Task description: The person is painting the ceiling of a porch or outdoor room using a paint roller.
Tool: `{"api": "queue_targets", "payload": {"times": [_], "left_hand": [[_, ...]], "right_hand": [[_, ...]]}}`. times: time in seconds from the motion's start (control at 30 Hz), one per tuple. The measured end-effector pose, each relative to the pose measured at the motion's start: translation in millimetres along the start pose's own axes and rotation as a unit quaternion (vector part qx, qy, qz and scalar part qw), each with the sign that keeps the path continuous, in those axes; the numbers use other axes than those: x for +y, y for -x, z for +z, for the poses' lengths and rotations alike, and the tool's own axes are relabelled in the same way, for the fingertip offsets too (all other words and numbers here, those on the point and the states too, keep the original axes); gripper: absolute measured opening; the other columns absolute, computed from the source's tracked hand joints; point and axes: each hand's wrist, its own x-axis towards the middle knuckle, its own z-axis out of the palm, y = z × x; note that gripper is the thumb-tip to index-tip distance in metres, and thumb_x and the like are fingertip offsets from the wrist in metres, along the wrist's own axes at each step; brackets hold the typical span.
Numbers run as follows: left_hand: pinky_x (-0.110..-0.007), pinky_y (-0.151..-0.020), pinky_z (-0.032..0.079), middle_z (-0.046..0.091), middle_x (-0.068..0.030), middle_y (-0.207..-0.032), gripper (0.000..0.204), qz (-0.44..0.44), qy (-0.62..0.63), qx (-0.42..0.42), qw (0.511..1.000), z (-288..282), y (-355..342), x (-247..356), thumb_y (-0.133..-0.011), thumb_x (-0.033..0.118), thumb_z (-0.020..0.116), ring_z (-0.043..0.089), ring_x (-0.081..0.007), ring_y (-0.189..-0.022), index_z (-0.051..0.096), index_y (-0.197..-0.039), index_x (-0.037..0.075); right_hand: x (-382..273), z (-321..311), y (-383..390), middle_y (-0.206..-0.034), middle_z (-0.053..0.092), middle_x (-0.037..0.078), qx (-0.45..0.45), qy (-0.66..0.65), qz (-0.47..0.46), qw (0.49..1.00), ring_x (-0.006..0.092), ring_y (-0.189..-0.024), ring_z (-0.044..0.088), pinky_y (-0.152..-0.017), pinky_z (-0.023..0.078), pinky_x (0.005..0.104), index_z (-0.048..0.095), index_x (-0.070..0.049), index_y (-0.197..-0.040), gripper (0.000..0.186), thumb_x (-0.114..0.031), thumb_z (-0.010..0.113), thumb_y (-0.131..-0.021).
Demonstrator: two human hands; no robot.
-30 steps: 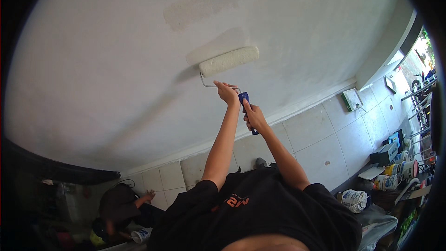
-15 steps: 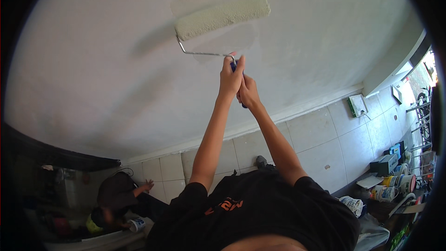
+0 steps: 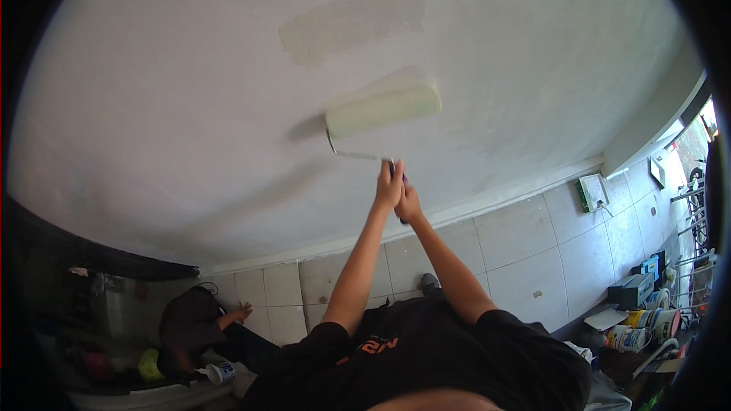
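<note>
A paint roller (image 3: 384,109) with a wide pale fuzzy sleeve lies against the pale wall (image 3: 190,106), slightly blurred. Its bent wire frame runs down to a dark blue handle, which both my hands grip. My left hand (image 3: 389,187) is closed on the upper part of the handle, near the wire. Just below and to the right, my right hand (image 3: 409,203) wraps the lower part. Above the roller, a damp-looking greyish-beige patch (image 3: 354,24) marks the wall.
A paint tray (image 3: 592,193) rests on the tiled floor (image 3: 518,240) at the right. Several paint buckets (image 3: 630,337) and a toolbox (image 3: 630,291) stand at the lower right. Another person (image 3: 194,323) crouches at the lower left, near a small white bucket (image 3: 221,372).
Both hands have come down toward me, drawing the roller lower along the wall. The patch where it was is now uncovered. The crouching person has barely moved.
</note>
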Motion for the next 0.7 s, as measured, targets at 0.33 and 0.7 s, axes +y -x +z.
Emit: {"api": "queue_targets", "payload": {"times": [0.33,0.7], "left_hand": [[-0.024,-0.054,0.041,0.049,-0.0018,-0.076,0.028,0.044,0.088,-0.036,0.994,6,-9,69,-0.094,0.034,0.045,0.048,-0.0085,-0.06,0.045,-0.087,0.007],[-0.024,-0.054,0.043,0.051,-0.0034,-0.084,0.031,0.208,0.072,-0.05,0.974,-1,-66,194,-0.094,0.037,0.044,0.051,-0.0085,-0.063,0.043,-0.088,0.007]], "right_hand": [[-81,-22,-11,-0.053,0.055,0.013,-0.013,0.031,0.066,0.997,0.02,-0.05,0.056,-0.049,0.043,0.0347,0.059,0.005,-0.081,0.05,-0.04,0.04,-0.092],[-209,-22,-81,-0.053,0.055,0.012,-0.02,0.001,-0.012,1.0,0.0183,-0.05,0.054,-0.05,0.043,0.0333,0.056,0.006,-0.071,0.054,-0.041,0.041,-0.091]]}}
